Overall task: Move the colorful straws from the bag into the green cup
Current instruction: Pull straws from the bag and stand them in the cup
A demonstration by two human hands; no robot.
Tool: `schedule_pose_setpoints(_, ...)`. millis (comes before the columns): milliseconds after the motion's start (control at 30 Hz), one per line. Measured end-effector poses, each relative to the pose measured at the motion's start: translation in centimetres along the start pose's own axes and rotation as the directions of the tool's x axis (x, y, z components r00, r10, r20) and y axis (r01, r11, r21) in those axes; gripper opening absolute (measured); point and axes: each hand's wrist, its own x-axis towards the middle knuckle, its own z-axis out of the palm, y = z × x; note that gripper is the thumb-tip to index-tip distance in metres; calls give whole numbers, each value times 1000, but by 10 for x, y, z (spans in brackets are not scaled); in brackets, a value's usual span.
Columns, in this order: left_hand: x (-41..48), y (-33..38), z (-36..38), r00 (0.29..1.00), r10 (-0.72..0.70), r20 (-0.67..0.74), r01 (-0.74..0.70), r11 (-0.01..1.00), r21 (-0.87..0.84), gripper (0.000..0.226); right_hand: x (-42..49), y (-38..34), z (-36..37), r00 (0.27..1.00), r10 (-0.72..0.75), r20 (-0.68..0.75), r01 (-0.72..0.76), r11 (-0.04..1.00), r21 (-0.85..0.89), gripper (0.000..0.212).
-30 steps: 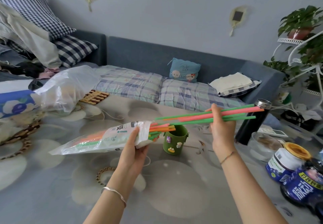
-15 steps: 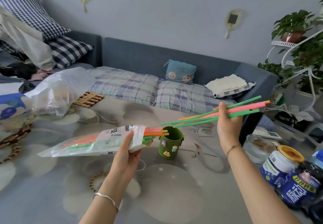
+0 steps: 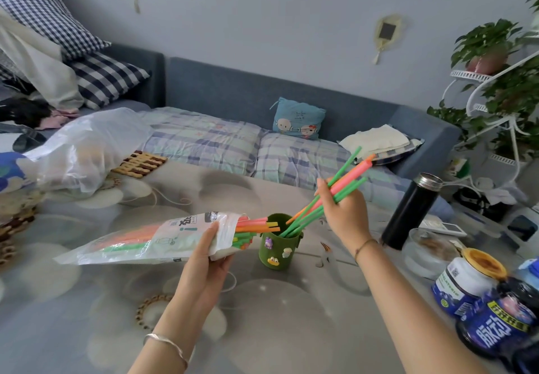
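Observation:
My left hand [image 3: 208, 260] grips the open end of a clear straw bag [image 3: 163, 238], held level above the table. Orange, pink, yellow and green straws [image 3: 256, 226] stick out of its mouth toward the green cup [image 3: 278, 249]. The cup stands upright on the table, with small stickers on its front. My right hand [image 3: 342, 211] is shut on a bundle of green, pink and orange straws [image 3: 347, 176], tilted steeply. Their lower ends sit inside the cup's mouth; the upper ends point up and to the right.
A black flask [image 3: 411, 210] stands right of the cup. A glass dish [image 3: 430, 252] and several jars [image 3: 469, 281] fill the right edge. A crumpled plastic bag [image 3: 87, 152] and a wooden trivet [image 3: 141, 163] lie far left. Behind the table is a sofa [image 3: 233, 93].
My right hand swung the straw bundle from nearly level to steeply tilted and lowered it, so its lower ends went into the cup. The bag in my left hand barely moved.

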Motion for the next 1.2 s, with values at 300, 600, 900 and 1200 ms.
schedule_pose_setpoints(300,8,0,-7,1000,-6,8,6,1000,-14,60,17,38,47,855,438,277,-461,887,20,26)
schedule_pose_setpoints(600,7,0,-5,1000,-4,-9,4,1000,-8,69,9,49,65,763,480,432,-581,803,134,24)
schedule_pose_setpoints(900,2,-2,-3,1000,1,-11,0,999,36,51,-17,50,52,792,525,310,-609,712,350,60)
schedule_pose_setpoints(1200,-9,-9,0,997,21,-74,-13,994,108,33,-83,15,28,746,666,-3,-535,603,591,24)
